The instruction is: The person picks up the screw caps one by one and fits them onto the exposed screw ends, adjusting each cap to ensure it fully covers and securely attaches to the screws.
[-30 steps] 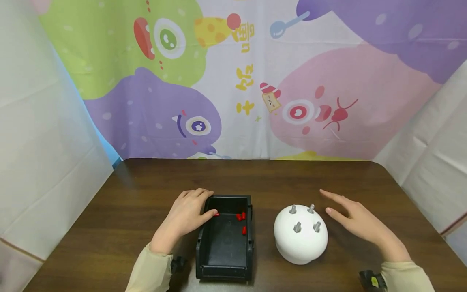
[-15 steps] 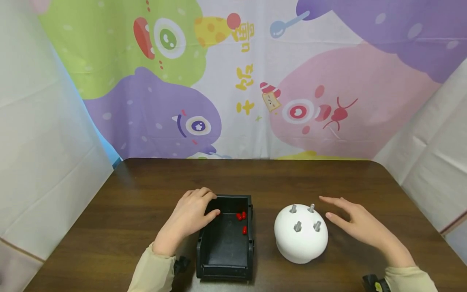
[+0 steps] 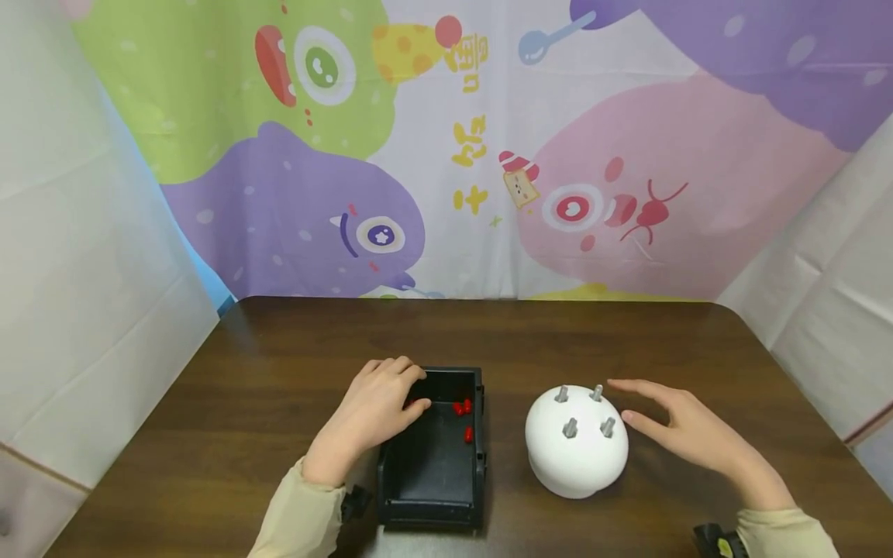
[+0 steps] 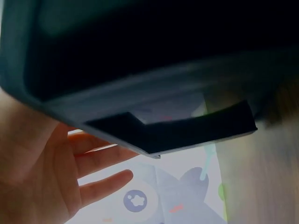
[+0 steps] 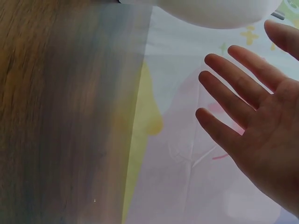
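Observation:
My left hand [image 3: 373, 411] reaches over the left wall of a black plastic bin [image 3: 430, 513], fingers near its back left corner and thumb over the inside. In the left wrist view its fingers [image 4: 105, 186] are extended and spread beside the dark bin [image 4: 140, 79]. Small red pieces [image 3: 468, 435] lie along the right inner side; another shows faintly by the thumb. Right of the bin sits a white rounded object [image 3: 577, 465] with several grey bolt-like metal studs [image 3: 570, 428] on top. My right hand [image 3: 687, 426] hovers at its right side, fingers straight, holding nothing.
Everything stands on a dark brown wooden table [image 3: 293, 341]. A cartoon-printed cloth [image 3: 481, 256] hangs behind the far edge, with white cloth walls [image 3: 105, 271] on both sides. Dark straps [image 3: 718, 541] sit at the wrists.
My left hand has slid rightward, farther over the bin's back left corner. The right hand has dropped slightly nearer the front, close beside the white object. The head view has tilted a little.

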### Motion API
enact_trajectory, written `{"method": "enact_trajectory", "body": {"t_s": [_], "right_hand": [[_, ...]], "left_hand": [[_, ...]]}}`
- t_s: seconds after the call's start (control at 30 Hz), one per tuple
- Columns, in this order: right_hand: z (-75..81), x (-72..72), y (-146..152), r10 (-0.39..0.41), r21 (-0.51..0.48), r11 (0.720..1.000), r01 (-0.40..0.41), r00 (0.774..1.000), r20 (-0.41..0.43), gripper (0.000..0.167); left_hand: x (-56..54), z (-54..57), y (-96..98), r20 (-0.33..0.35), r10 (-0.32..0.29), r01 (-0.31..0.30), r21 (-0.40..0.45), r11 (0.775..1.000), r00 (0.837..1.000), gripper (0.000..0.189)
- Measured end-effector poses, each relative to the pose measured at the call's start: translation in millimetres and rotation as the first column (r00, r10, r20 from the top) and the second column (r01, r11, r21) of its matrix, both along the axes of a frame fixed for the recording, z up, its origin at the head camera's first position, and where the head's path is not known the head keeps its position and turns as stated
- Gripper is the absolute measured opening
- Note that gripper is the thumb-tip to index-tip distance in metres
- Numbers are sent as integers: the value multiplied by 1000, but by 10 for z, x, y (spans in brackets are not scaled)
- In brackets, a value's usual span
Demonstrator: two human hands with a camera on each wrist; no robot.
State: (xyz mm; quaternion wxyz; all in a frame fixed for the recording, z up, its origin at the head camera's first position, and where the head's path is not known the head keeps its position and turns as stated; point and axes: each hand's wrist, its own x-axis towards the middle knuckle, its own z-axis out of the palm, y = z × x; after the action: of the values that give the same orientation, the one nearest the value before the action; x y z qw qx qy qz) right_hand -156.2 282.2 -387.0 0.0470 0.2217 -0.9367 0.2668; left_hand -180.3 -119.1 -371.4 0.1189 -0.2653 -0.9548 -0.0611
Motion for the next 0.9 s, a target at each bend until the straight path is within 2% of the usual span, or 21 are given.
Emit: {"method": "enact_trajectory", "body": {"t_s": [0.23,0.57,0.9], "right_hand": [[30,8,-18,19,17,1000,-18,999,-33,40],[8,12,-28,21,-18,1000,-21,999,26,39],[6,18,-25,40,-7,999,-40,999,9,38]], "left_hand": [[12,9,43,4,-8,8,-15,1000,1000,34],[52,40,39,32,-23,23,-14,1000,999,34],[102,116,22,39,-53,54,-14,998,998,32]]}}
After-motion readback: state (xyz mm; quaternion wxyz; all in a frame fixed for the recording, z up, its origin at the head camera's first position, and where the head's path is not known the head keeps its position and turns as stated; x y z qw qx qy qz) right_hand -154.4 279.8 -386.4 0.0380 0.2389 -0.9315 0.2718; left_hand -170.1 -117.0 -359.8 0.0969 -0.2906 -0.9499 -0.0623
